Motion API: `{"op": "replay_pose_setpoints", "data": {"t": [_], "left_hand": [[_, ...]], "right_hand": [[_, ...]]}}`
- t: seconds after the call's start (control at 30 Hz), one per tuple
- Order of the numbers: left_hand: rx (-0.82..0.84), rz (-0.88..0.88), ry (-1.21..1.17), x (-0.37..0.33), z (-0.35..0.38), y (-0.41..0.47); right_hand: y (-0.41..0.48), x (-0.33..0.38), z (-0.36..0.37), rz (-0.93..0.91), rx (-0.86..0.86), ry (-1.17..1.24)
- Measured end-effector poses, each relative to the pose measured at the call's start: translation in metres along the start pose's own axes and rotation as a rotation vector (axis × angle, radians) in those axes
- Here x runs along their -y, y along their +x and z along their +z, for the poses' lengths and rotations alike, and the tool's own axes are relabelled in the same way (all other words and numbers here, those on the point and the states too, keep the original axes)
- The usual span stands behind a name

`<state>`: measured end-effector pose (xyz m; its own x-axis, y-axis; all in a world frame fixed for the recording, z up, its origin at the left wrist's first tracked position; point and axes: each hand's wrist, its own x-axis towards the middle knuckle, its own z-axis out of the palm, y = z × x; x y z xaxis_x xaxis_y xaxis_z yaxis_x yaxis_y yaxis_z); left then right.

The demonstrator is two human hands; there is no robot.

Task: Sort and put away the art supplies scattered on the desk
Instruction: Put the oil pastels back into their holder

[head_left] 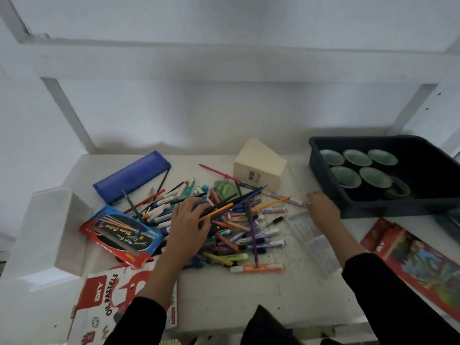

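1. The pile of pens, pencils and markers (234, 227) lies on the worktop (224, 295) just in front of the cream box (258, 165). It spreads to the box's left and toward the person, and its farthest sticks reach the foot of the box.
2. The left hand (189, 220) rests palm down on the pile, in front and to the left of the cream box. Its fingers are spread and fairly straight, and no pinch shows.
3. An orange pencil (219, 211) comes out from under the thumb side of that hand. Its long axis slants up toward the cream box, alongside several dark pencils.
4. The right hand (323, 207) is in front and to the right of the cream box, off the pile. Its fingers are together and stretched forward, with nothing visibly held. It is blurred, so I cannot tell whether it touches the dark tray (373, 210) just beside it.
5. The left hand is plainly the nearer to the pile. Closing thumb and forefinger across the orange pencil's shaft looks like the easy pick.
6. The blue pencil case (132, 175) lies left of the cream box, at the pile's far-left edge. The pile is still thoroughly mixed, so the sorting looks barely begun.
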<state>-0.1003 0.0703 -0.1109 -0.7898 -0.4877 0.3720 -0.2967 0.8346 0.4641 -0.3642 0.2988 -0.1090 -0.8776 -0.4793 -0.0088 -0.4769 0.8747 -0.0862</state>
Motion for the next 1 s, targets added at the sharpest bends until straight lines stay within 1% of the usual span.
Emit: {"op": "replay_pose_setpoints", "data": {"t": [0.17,0.27,0.37,0.43,0.5,0.53,0.6,0.67,0.73,0.8,0.87,1.0], "left_hand": [[0.03,0.0,-0.03,-0.016,0.012,0.007],[0.005,0.008,-0.035,-0.023,0.014,0.01],[-0.006,0.02,-0.05,-0.027,0.018,0.011],[0.005,0.028,-0.066,-0.03,0.021,0.011],[0.009,0.046,-0.088,-0.034,0.025,0.012],[0.005,0.06,-0.097,-0.037,0.025,0.014],[-0.001,0.089,-0.131,-0.044,0.025,0.021],[-0.001,0.128,-0.176,-0.051,0.022,0.028],[0.002,0.184,-0.203,-0.059,0.014,0.036],[0.016,0.24,-0.182,-0.063,0.006,0.043],[0.049,0.264,-0.148,-0.062,-0.001,0.047],[0.12,0.201,-0.193,-0.045,-0.018,0.037]], "right_hand": [[0.002,0.003,-0.01,-0.087,0.007,-0.195],[-0.007,0.002,-0.012,-0.151,-0.14,-0.222],[-0.014,0.0,-0.015,-0.177,-0.504,-0.011],[-0.023,0.002,-0.025,-0.176,-0.689,0.118],[-0.035,0.005,-0.034,-0.097,-0.821,0.326],[-0.043,0.009,-0.04,-0.054,-0.837,0.467],[-0.061,0.019,-0.051,-0.005,-0.846,0.769],[-0.079,0.032,-0.061,0.045,-0.816,1.049],[-0.091,0.044,-0.065,0.115,-0.718,1.258],[-0.103,0.053,-0.063,0.153,-0.576,1.426],[-0.113,0.059,-0.06,0.172,-0.447,1.559],[-0.137,0.073,-0.053,0.237,-0.321,1.602]]}}
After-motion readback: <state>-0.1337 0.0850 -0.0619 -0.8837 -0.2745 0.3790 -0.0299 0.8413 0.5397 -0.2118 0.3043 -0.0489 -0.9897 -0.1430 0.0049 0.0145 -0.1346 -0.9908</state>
